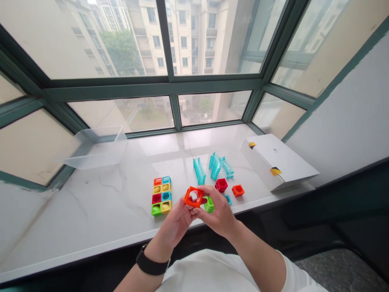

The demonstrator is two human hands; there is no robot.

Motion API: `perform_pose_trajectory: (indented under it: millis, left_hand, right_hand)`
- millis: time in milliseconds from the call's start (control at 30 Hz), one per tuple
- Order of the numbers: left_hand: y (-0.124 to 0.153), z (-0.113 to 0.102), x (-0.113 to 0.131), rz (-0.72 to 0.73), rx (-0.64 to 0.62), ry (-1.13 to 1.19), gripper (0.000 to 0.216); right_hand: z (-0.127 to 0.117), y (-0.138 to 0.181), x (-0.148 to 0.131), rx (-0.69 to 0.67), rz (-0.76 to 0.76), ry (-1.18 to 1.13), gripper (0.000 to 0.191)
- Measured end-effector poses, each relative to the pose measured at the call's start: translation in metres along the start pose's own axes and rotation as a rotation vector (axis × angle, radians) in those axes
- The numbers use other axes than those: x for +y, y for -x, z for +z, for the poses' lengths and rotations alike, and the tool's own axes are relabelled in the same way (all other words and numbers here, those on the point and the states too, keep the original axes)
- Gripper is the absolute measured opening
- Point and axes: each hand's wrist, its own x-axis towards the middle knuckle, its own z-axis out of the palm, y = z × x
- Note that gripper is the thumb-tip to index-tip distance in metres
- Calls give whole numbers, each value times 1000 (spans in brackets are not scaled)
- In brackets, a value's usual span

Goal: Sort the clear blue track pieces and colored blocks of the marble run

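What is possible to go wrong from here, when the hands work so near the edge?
The orange block is pinched only by the fingertips of the left hand and right hand, so it might slip and drop onto the hard sill. The green block sits just under the right hand, near the front edge of the sill, so a careless knock might push it off.

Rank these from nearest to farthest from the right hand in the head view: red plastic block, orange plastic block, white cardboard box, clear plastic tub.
From the right hand:
1. Red hollow plastic block, just ahead
2. Orange hollow plastic block, ahead right
3. White cardboard box, farther right
4. Clear plastic tub, far left
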Motion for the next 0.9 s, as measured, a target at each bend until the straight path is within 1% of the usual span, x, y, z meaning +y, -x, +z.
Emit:
perform_pose_trajectory:
  millis: [67,267,367,467,567,700,800,900]
  left_hand:
    - [0,0,-1,3,18,-2,48]
    - [-6,-2,-8,10,-11,-39,46]
    - [-11,-3,-11,9,9,-44,45]
    - [-16,-6,-14,-2,64,-47,39]
    - [-19,-16,-18,17,151,-76,33]
    - [-22,-35,-23,10,299,-76,41]
    - [-24,-49,-30,3,355,-109,45]
    - [-25,-59,-38,-35,392,-156,48]
  right_hand:
    - [-1,0,1,-17,-7,5,52]
    - [-10,3,9,-48,-32,64,59]
    - [-24,3,16,10,-15,89,52]
    - [-45,3,26,102,23,123,45]
    - [-70,8,40,177,100,170,43]
    - [-98,24,63,251,304,197,46]
    - [-112,37,81,312,429,230,50]
    - [-120,48,97,356,497,267,54]
